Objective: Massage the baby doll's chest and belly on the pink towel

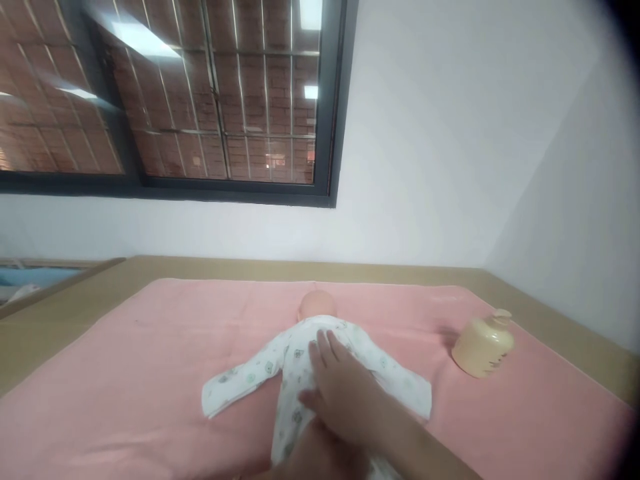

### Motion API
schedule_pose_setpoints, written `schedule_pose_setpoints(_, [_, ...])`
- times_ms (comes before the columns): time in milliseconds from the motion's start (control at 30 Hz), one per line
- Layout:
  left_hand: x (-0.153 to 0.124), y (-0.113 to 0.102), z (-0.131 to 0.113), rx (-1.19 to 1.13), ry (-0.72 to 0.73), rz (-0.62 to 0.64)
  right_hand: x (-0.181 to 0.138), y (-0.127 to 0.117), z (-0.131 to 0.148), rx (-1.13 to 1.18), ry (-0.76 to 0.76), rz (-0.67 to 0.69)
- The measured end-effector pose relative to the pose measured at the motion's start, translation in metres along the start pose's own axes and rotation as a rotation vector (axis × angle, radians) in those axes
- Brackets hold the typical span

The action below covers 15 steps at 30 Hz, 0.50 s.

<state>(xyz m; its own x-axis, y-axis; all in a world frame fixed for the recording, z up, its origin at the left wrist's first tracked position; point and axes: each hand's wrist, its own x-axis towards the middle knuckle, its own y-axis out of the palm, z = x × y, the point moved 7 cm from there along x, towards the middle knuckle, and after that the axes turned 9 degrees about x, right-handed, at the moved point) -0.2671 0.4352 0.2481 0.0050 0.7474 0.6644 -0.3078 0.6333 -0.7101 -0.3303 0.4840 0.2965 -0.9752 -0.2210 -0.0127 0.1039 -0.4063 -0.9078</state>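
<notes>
A baby doll [317, 308] lies on a pink mat [125, 373], its head toward the wall. It wears a white printed sleepsuit [250, 377] with both sleeves spread out sideways. My right hand [340, 393] comes in from the lower right and lies flat on the doll's torso, fingers stretched toward the head and holding nothing. At the bottom edge, a blurred skin-coloured shape that may be my left hand [305, 461] sits by the doll's lower body, under my right wrist. Its fingers are hidden.
A cream-coloured bottle [483, 347] lies on its side on the mat, to the right of the doll. The mat covers a tan wooden surface [60, 300] set against a white wall, with a dark-framed window [200, 100] above.
</notes>
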Motion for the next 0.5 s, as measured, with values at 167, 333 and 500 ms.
schedule_pose_setpoints(167, [0.003,-0.006,-0.002,-0.029,0.006,-0.028,0.012,-0.003,0.011,-0.008,-0.325,-0.018])
schedule_pose_setpoints(333, [0.009,-0.005,-0.002,-0.048,0.005,-0.087,0.021,-0.002,-0.015,-0.04,0.012,-0.128])
schedule_pose_setpoints(500, [0.001,0.001,0.003,-0.038,-0.045,-0.006,-0.009,0.007,0.004,-0.063,0.051,-0.121])
